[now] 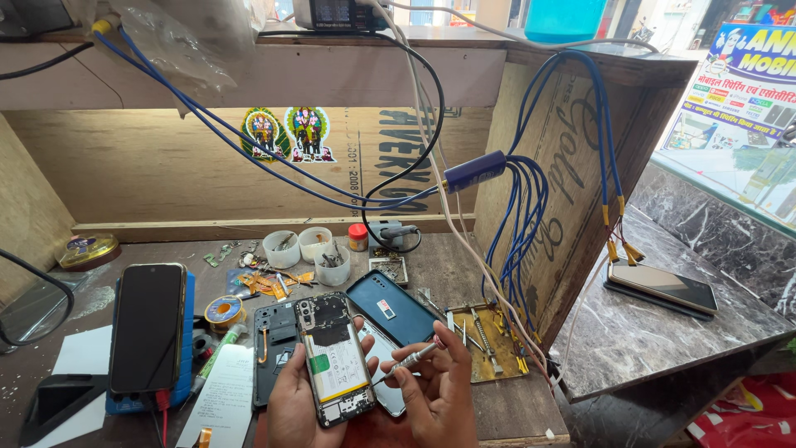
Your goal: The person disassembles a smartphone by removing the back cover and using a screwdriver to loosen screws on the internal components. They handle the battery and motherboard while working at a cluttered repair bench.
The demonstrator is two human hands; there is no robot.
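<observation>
A scuffed, dark wooden workbench (464, 274) sits inside a plywood booth (166, 166), its back wall carrying 2 colourful stickers (288, 133). At the near edge, the left hand (292, 406) grasps an opened smartphone (335, 358) from below, back cover off, battery and circuit board exposed. The right hand (439, 390) is clenched around a slim metal screwdriver (408, 362), its tip resting at the phone's right edge. A teal back cover (391, 307) lies just beyond the phone. To the left, an intact phone (148, 328) with a dark screen rests on a blue pad (189, 332). 3 small white cups (305, 247) stand farther back. Blue cables (522, 207) loop down the right partition. Right of it, a grey marble counter (655, 340) holds another phone (663, 287).
</observation>
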